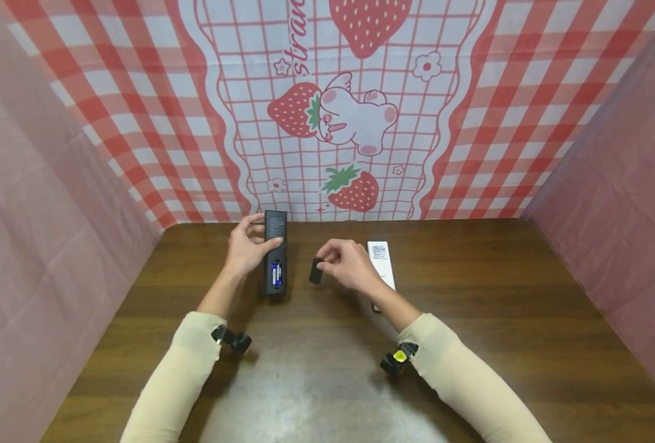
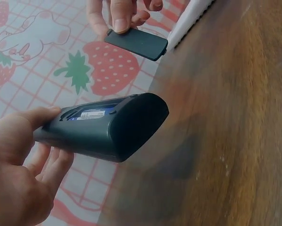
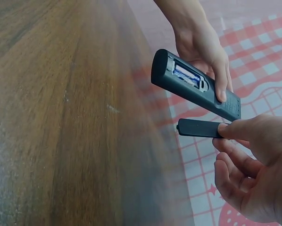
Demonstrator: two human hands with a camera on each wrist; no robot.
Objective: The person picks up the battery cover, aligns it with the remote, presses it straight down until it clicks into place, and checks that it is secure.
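Note:
My left hand (image 1: 244, 249) grips a black remote control (image 1: 275, 246), thumb across its back and fingers around the side. The remote's battery compartment faces up, uncovered, with blue-and-white batteries (image 1: 277, 274) lying in it. To the right, my right hand (image 1: 348, 264) pinches a small black battery cover (image 1: 316, 271) between thumb and fingers. In the left wrist view the cover (image 2: 137, 44) is held apart from the remote (image 2: 103, 125), its small tab pointing away from the fingers. The right wrist view shows the open compartment with the batteries (image 3: 187, 75) side by side.
A white remote-like object (image 1: 381, 261) with printed text lies on the brown wooden table (image 1: 316, 369), partly behind my right hand and wrist. A strawberry-patterned cloth (image 1: 333, 123) hangs at the table's far edge, with pink cloth (image 1: 34, 203) along the sides.

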